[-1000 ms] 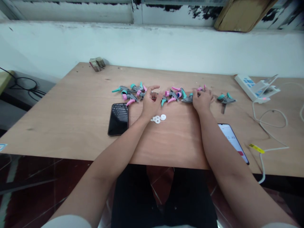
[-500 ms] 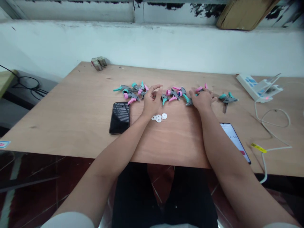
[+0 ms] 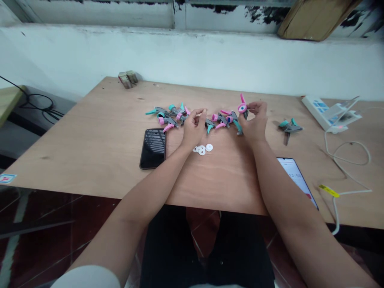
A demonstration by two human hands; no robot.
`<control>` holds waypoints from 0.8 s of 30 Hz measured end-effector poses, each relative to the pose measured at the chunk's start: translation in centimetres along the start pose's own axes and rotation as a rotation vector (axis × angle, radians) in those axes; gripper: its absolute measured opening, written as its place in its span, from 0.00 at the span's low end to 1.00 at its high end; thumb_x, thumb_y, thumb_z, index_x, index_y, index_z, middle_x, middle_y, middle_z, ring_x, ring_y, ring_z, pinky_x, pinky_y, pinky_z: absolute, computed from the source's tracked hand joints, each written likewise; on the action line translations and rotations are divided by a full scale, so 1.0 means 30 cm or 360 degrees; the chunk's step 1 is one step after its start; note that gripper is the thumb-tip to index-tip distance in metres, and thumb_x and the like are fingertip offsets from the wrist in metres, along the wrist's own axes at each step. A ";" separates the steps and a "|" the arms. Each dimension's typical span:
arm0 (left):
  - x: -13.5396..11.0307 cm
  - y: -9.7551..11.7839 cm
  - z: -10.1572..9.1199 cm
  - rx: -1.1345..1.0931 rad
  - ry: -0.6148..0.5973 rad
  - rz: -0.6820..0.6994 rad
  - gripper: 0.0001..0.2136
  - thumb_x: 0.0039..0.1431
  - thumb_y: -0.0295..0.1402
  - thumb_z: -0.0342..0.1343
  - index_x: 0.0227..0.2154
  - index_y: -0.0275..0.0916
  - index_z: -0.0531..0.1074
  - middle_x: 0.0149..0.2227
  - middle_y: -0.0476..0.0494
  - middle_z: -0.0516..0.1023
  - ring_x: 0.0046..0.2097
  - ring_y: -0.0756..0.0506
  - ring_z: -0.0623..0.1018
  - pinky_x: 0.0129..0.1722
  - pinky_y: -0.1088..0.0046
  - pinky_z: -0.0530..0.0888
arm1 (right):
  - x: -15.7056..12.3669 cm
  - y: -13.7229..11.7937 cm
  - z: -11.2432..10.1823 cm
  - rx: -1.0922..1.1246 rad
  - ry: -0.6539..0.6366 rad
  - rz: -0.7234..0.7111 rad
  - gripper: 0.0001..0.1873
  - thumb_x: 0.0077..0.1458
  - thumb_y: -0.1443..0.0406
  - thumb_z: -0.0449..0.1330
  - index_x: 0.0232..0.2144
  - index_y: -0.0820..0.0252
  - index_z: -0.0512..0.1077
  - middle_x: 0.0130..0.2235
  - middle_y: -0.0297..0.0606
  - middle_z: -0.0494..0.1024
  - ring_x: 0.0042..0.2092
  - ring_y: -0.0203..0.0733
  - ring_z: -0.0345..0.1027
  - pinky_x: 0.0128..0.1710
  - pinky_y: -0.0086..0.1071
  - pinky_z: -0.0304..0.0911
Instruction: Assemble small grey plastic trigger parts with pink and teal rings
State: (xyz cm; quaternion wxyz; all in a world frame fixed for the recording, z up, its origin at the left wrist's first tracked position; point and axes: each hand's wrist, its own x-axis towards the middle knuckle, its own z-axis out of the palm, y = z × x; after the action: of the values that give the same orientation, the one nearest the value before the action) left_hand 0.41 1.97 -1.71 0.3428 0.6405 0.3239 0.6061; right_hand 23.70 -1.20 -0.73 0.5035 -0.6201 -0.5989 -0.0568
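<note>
The right hand (image 3: 255, 122) has just lifted 1 pink spray trigger (image 3: 242, 108) up from the row of parts (image 3: 222, 120), fingers pinched tight on it. The left hand (image 3: 193, 130) is half open, seems empty, just above 4 white washers (image 3: 202, 150).

Subject wears a white short-sleeved top; the left sleeve (image 3: 85, 278) shows as a smooth, pale, rounded band, fabric plain, below the front edge of the worktop (image 3: 75, 160). A narrow pale strip of the same top (image 3: 216, 286) shows further along, also below that edge. Left forearm (image 3: 150, 192) and right forearm (image 3: 279, 188) are bare, as are the left hand (image 3: 193, 129) and right hand (image 3: 255, 122). Black trousers (image 3: 240, 248), matte and plain, sit under the worktop's front edge.
</note>
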 end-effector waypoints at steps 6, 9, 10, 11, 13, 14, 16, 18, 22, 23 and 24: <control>-0.002 0.000 -0.003 0.0054 -0.0013 -0.0065 0.19 0.69 0.51 0.56 0.45 0.40 0.78 0.36 0.43 0.82 0.33 0.49 0.78 0.32 0.73 0.73 | -0.038 -0.079 0.043 0.0098 -0.0337 -0.0184 0.17 0.59 0.67 0.57 0.51 0.54 0.71 0.53 0.47 0.76 0.58 0.54 0.70 0.62 0.52 0.66; -0.005 0.002 -0.009 0.0083 -0.0041 -0.0062 0.17 0.69 0.49 0.57 0.45 0.39 0.78 0.36 0.43 0.82 0.33 0.49 0.78 0.32 0.73 0.72 | -0.056 -0.085 0.072 -0.0029 -0.0319 -0.0070 0.19 0.59 0.69 0.54 0.53 0.55 0.69 0.53 0.49 0.75 0.57 0.54 0.69 0.61 0.51 0.66; -0.005 0.002 -0.011 0.0088 -0.0044 -0.0059 0.17 0.69 0.49 0.57 0.45 0.39 0.78 0.36 0.43 0.82 0.34 0.49 0.79 0.33 0.73 0.73 | -0.059 -0.077 0.075 -0.0140 -0.0287 0.0018 0.20 0.60 0.70 0.53 0.54 0.56 0.68 0.53 0.50 0.75 0.57 0.55 0.69 0.60 0.51 0.66; -0.005 0.001 -0.011 0.0091 -0.0046 -0.0058 0.17 0.69 0.48 0.57 0.45 0.39 0.78 0.37 0.42 0.82 0.35 0.48 0.79 0.34 0.73 0.73 | -0.059 -0.064 0.075 -0.0269 -0.0252 0.0109 0.20 0.60 0.70 0.52 0.54 0.57 0.68 0.53 0.51 0.75 0.57 0.56 0.69 0.59 0.52 0.66; -0.005 -0.003 -0.010 0.0093 -0.0046 -0.0065 0.17 0.70 0.48 0.57 0.45 0.39 0.78 0.38 0.41 0.83 0.37 0.47 0.80 0.35 0.73 0.74 | -0.057 -0.028 0.065 -0.0510 -0.0198 0.0256 0.21 0.60 0.71 0.50 0.54 0.58 0.69 0.54 0.53 0.74 0.57 0.59 0.69 0.58 0.54 0.65; -0.004 -0.005 -0.009 0.0090 -0.0043 -0.0069 0.17 0.70 0.48 0.57 0.45 0.39 0.78 0.38 0.41 0.83 0.37 0.47 0.80 0.35 0.73 0.74 | -0.054 -0.009 0.059 -0.0597 -0.0184 0.0310 0.21 0.60 0.71 0.50 0.54 0.58 0.70 0.54 0.53 0.74 0.57 0.59 0.69 0.59 0.54 0.64; -0.003 -0.008 -0.007 0.0078 -0.0033 -0.0071 0.16 0.70 0.46 0.57 0.45 0.39 0.78 0.38 0.42 0.83 0.36 0.48 0.80 0.35 0.73 0.74 | -0.049 0.028 0.048 -0.0707 -0.0180 0.0429 0.23 0.59 0.71 0.50 0.54 0.58 0.71 0.56 0.54 0.74 0.58 0.60 0.68 0.60 0.56 0.62; -0.003 -0.008 -0.006 0.0067 -0.0027 -0.0068 0.15 0.69 0.45 0.58 0.45 0.39 0.79 0.38 0.42 0.83 0.35 0.48 0.79 0.36 0.73 0.74 | -0.045 0.053 0.043 -0.0763 -0.0197 0.0556 0.24 0.59 0.71 0.51 0.55 0.60 0.73 0.59 0.56 0.73 0.60 0.63 0.66 0.62 0.60 0.58; -0.003 -0.001 -0.008 0.0049 -0.0046 -0.0088 0.14 0.69 0.45 0.58 0.45 0.39 0.78 0.37 0.43 0.82 0.33 0.49 0.78 0.34 0.73 0.73 | -0.032 0.061 0.043 -0.0665 -0.0185 0.0529 0.26 0.60 0.70 0.51 0.59 0.60 0.73 0.67 0.58 0.67 0.67 0.66 0.58 0.66 0.66 0.49; -0.003 0.000 -0.008 0.0049 -0.0051 -0.0089 0.14 0.69 0.45 0.58 0.45 0.39 0.78 0.37 0.43 0.82 0.33 0.49 0.78 0.33 0.73 0.73 | -0.028 0.056 0.043 -0.0588 -0.0218 0.0416 0.27 0.60 0.70 0.52 0.60 0.59 0.73 0.69 0.57 0.66 0.69 0.64 0.57 0.67 0.66 0.48; -0.003 0.001 -0.008 0.0051 -0.0054 -0.0087 0.15 0.69 0.46 0.58 0.45 0.39 0.78 0.36 0.43 0.82 0.32 0.49 0.78 0.32 0.72 0.72 | -0.025 0.050 0.042 -0.0507 -0.0287 0.0280 0.27 0.60 0.69 0.53 0.60 0.57 0.73 0.69 0.56 0.66 0.69 0.63 0.56 0.67 0.65 0.47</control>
State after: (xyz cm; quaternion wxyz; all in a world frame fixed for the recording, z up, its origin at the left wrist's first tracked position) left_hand 0.17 1.88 -1.73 0.3543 0.6469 0.3452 0.5804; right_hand 24.03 -0.51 -2.69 0.3463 -0.7444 -0.5687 -0.0508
